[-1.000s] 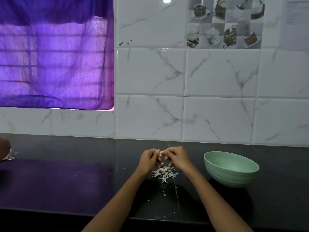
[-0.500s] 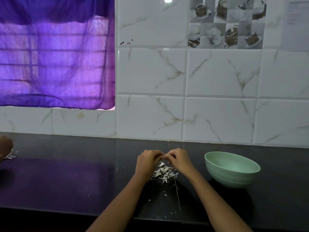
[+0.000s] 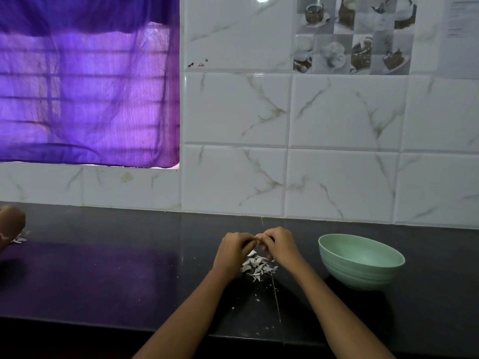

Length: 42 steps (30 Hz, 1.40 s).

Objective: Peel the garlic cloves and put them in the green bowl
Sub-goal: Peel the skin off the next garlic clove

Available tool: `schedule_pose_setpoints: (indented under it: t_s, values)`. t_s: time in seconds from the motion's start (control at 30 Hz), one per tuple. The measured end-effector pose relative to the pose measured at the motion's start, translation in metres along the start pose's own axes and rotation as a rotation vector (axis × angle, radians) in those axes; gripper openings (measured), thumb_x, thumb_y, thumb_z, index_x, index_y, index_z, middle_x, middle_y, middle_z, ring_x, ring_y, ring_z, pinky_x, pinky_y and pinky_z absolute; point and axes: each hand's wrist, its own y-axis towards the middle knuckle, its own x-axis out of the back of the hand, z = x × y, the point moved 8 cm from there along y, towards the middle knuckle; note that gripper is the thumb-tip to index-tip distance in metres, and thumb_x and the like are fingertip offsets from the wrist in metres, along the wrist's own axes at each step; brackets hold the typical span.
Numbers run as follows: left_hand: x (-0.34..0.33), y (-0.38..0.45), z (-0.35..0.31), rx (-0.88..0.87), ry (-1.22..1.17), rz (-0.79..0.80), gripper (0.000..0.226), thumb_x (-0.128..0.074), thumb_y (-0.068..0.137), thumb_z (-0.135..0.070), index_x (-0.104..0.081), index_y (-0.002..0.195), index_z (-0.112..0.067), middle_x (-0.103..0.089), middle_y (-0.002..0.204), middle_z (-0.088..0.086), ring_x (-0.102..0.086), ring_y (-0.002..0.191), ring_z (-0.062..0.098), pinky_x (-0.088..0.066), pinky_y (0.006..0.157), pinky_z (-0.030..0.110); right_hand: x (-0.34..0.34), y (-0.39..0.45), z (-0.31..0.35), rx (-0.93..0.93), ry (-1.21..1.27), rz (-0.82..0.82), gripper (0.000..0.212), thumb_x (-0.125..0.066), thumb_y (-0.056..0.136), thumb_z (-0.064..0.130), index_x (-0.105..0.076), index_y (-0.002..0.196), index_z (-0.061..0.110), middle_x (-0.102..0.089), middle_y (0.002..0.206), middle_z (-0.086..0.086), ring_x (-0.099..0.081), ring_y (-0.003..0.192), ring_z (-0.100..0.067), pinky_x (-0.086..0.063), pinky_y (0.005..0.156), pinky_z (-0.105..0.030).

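My left hand [image 3: 234,251] and my right hand [image 3: 280,244] meet fingertip to fingertip over the black counter, pinching a small garlic clove [image 3: 257,237] between them; only a sliver of it shows. Directly under the hands lies a pile of white garlic skins [image 3: 256,266]. The green bowl [image 3: 360,260] stands to the right of my right hand, upright, and the part of its inside that I see is bare.
The black counter [image 3: 103,275] runs to a white tiled wall behind. At the far left edge a brown rounded object [image 3: 10,225] sits with a few white skins beside it. A purple curtain covers the window at upper left.
Both hands have dipped slightly lower toward the skin pile and closed tighter around the clove, so less of it shows. The bowl has not moved.
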Motion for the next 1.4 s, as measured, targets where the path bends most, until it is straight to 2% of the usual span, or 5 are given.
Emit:
schedule_pose_setpoints:
  t_s: [0.6, 0.87, 1.07, 1.2, 1.4]
  values:
    - [-0.004, 0.000, 0.006, 0.128, 0.086, 0.059, 0.025, -0.053, 0.090, -0.017, -0.066, 0.073, -0.004, -0.062, 0.062, 0.006, -0.051, 0.053, 0.017, -0.042, 0.054, 0.032, 0.001, -0.001, 0.000, -0.037, 0.037, -0.005, 0.028, -0.055, 0.093, 0.020, -0.070, 0.076, 0.004, -0.059, 0.057, 0.003, -0.050, 0.033, 0.000, -0.041, 0.041, -0.012]
    - [-0.007, -0.003, 0.023, 0.235, -0.021, 0.038, 0.021, -0.051, 0.090, -0.021, -0.066, 0.078, -0.010, -0.068, 0.075, 0.001, -0.063, 0.071, 0.020, -0.050, 0.069, 0.037, -0.002, -0.003, -0.007, -0.102, 0.097, 0.020, 0.028, -0.052, 0.094, 0.017, -0.068, 0.076, 0.001, -0.058, 0.060, 0.000, -0.050, 0.033, 0.001, -0.039, 0.039, -0.012]
    - [-0.010, -0.001, 0.017, 0.180, -0.067, 0.075, 0.024, -0.059, 0.090, -0.029, -0.072, 0.081, -0.011, -0.070, 0.071, -0.002, -0.061, 0.062, 0.011, -0.052, 0.065, 0.034, 0.000, -0.002, -0.005, -0.075, 0.041, 0.004, 0.030, -0.053, 0.094, 0.020, -0.069, 0.077, 0.002, -0.058, 0.059, 0.002, -0.050, 0.035, -0.001, -0.045, 0.042, -0.018]
    - [-0.015, -0.002, 0.014, 0.154, -0.081, 0.124, 0.022, -0.058, 0.091, -0.023, -0.073, 0.085, -0.007, -0.071, 0.074, 0.005, -0.065, 0.065, 0.019, -0.053, 0.066, 0.033, -0.001, -0.001, -0.003, -0.015, -0.098, 0.016, 0.032, -0.056, 0.092, 0.024, -0.070, 0.072, 0.003, -0.063, 0.060, -0.007, -0.060, 0.057, -0.020, -0.054, 0.063, -0.040]
    - [-0.015, -0.002, 0.016, 0.164, -0.105, 0.110, 0.025, -0.057, 0.090, -0.022, -0.072, 0.078, -0.006, -0.068, 0.067, 0.012, -0.059, 0.057, 0.026, -0.051, 0.061, 0.039, -0.001, -0.001, 0.000, 0.019, -0.147, 0.012, 0.035, -0.056, 0.092, 0.026, -0.063, 0.063, 0.008, -0.061, 0.060, -0.008, -0.058, 0.059, -0.022, -0.049, 0.065, -0.038]
